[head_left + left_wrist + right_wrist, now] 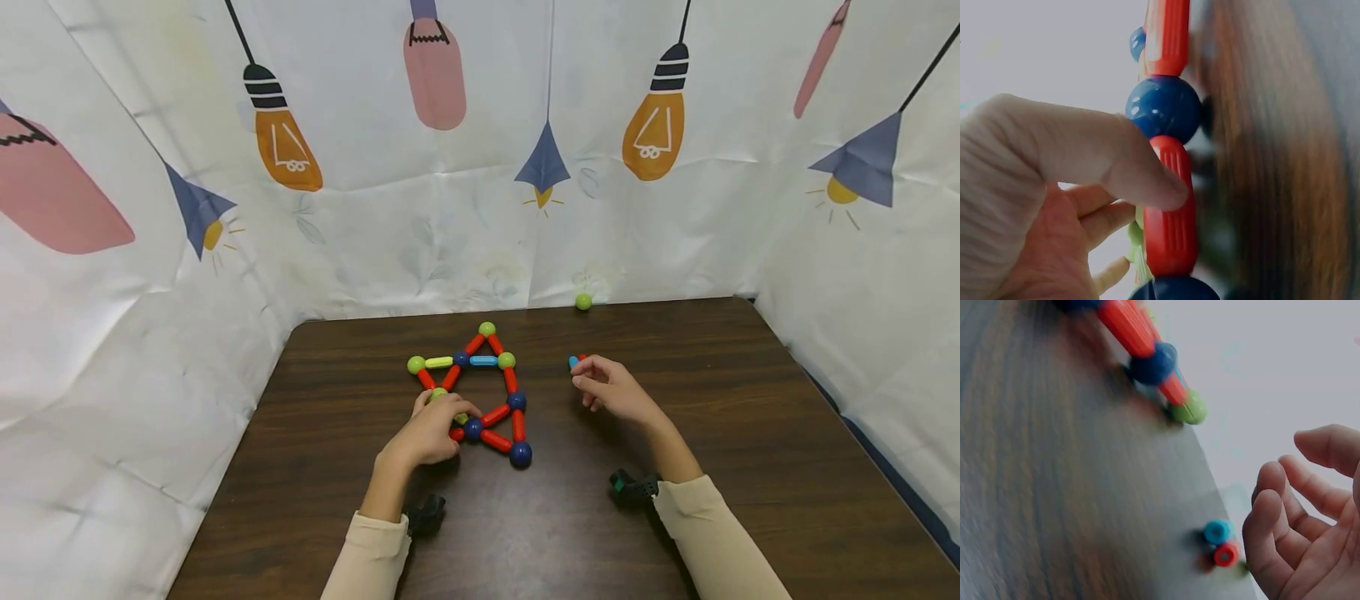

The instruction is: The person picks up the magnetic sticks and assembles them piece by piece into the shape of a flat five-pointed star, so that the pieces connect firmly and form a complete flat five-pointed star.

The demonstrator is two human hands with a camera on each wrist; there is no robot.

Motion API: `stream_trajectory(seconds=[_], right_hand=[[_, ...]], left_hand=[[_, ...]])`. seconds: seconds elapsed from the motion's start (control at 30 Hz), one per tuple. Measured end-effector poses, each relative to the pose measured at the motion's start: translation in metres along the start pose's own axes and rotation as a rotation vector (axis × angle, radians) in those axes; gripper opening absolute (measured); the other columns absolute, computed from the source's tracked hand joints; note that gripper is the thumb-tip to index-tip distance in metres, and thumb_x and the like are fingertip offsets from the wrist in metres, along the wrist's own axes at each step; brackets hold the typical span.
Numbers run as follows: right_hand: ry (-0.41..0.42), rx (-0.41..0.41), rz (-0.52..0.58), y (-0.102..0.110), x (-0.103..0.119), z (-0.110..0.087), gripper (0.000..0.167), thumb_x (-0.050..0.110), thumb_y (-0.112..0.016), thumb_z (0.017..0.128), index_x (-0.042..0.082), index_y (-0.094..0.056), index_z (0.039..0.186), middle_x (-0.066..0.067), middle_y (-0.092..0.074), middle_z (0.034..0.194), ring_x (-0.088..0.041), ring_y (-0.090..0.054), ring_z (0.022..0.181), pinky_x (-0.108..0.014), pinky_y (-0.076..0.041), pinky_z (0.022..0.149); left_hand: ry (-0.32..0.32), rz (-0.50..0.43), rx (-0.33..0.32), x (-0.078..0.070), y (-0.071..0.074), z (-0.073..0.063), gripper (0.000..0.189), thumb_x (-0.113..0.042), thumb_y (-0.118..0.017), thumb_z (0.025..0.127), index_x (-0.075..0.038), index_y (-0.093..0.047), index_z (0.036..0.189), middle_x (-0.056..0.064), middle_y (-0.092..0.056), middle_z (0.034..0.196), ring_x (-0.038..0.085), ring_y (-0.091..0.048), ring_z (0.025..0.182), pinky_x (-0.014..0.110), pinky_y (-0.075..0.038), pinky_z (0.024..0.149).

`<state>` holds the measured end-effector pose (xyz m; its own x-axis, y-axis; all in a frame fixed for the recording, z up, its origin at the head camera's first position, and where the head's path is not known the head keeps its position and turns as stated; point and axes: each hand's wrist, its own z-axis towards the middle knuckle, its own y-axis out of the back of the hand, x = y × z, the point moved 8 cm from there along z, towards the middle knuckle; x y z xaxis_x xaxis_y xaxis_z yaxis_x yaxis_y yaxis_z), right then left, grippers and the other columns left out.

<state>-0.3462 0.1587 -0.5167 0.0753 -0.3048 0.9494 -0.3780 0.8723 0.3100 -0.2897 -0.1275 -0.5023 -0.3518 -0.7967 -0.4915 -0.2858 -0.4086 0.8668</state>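
A flat frame of magnetic sticks and balls lies on the table, with red sticks, dark blue balls and green balls. My left hand holds its near left part. The left wrist view shows that thumb bent over a red stick below a blue ball, the other fingers reaching to the far side. To the right, my right hand hovers with loosely curled fingers and nothing in them. Just beyond its fingertips lie a blue stick and a red stick, side by side.
A loose green ball rests by the table's back edge, near the printed cloth that hangs behind and on both sides. The dark wooden table extends under both forearms. Each wrist carries a black strap-on camera.
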Motion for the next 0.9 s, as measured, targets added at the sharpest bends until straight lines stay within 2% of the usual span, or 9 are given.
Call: stream_trajectory(seconds=[0.1,0.2,0.33,0.43,0.53,0.67,0.9], right_hand=[[0.002,-0.054,0.02,0.012,-0.002,-0.001,0.036,0.021,-0.06,0.104,-0.007,-0.057,0.126,-0.03,-0.059,0.099,-0.02,-0.063,0.071,-0.035,-0.057,0.066],[-0.017,-0.125,0.023,0.024,-0.007,-0.002,0.033,0.02,-0.061,0.104,-0.006,-0.059,0.124,-0.03,-0.06,0.1,-0.019,-0.062,0.071,-0.032,-0.057,0.066],[-0.059,-0.216,0.012,0.04,-0.016,-0.003,0.03,0.017,-0.061,0.103,-0.005,-0.06,0.123,-0.023,-0.061,0.1,-0.018,-0.062,0.072,-0.03,-0.056,0.067],[-0.082,-0.25,-0.01,0.047,-0.022,-0.003,0.031,0.015,-0.061,0.102,-0.004,-0.059,0.126,-0.017,-0.062,0.098,-0.02,-0.062,0.076,-0.03,-0.056,0.067],[-0.097,-0.23,-0.055,0.049,-0.029,0.0,0.035,0.013,-0.061,0.102,-0.002,-0.057,0.133,-0.014,-0.061,0.1,-0.022,-0.061,0.082,-0.03,-0.055,0.069],[-0.103,-0.16,-0.156,0.05,-0.034,0.009,0.042,0.014,-0.062,0.102,0.003,-0.054,0.141,-0.013,-0.061,0.104,-0.023,-0.059,0.083,-0.031,-0.053,0.07],[-0.023,0.001,-0.361,0.048,-0.028,0.033,0.045,0.018,-0.06,0.104,0.008,-0.053,0.147,-0.014,-0.066,0.105,-0.023,-0.06,0.083,-0.035,-0.048,0.071]], left_hand=[[0.018,-0.003,-0.003,0.003,0.003,-0.002,0.055,0.01,-0.065,0.072,-0.019,-0.073,0.117,0.001,-0.067,0.125,0.024,-0.058,0.124,0.06,-0.012,0.124],[0.027,-0.023,-0.057,0.003,0.007,0.0,0.041,0.006,-0.063,0.08,-0.016,-0.075,0.113,0.0,-0.07,0.119,0.024,-0.061,0.121,0.061,-0.015,0.122],[0.022,-0.023,-0.148,-0.004,0.008,0.006,0.023,-0.013,-0.066,0.095,-0.014,-0.075,0.116,0.0,-0.073,0.115,0.025,-0.064,0.116,0.063,-0.021,0.118],[0.009,0.019,-0.162,-0.012,0.001,0.011,0.03,-0.029,-0.073,0.095,-0.015,-0.073,0.121,0.0,-0.073,0.117,0.023,-0.065,0.114,0.063,-0.024,0.114],[-0.003,0.057,-0.15,-0.02,-0.006,0.016,0.035,-0.032,-0.076,0.092,-0.016,-0.072,0.123,0.002,-0.073,0.119,0.023,-0.063,0.112,0.062,-0.029,0.109],[0.003,0.075,-0.15,-0.023,-0.011,0.018,0.032,-0.027,-0.077,0.091,-0.017,-0.072,0.121,0.003,-0.073,0.119,0.026,-0.064,0.111,0.06,-0.034,0.104],[0.021,0.065,-0.163,-0.02,-0.014,0.017,0.028,-0.022,-0.075,0.093,-0.018,-0.074,0.12,0.004,-0.074,0.119,0.027,-0.065,0.115,0.058,-0.034,0.103]])
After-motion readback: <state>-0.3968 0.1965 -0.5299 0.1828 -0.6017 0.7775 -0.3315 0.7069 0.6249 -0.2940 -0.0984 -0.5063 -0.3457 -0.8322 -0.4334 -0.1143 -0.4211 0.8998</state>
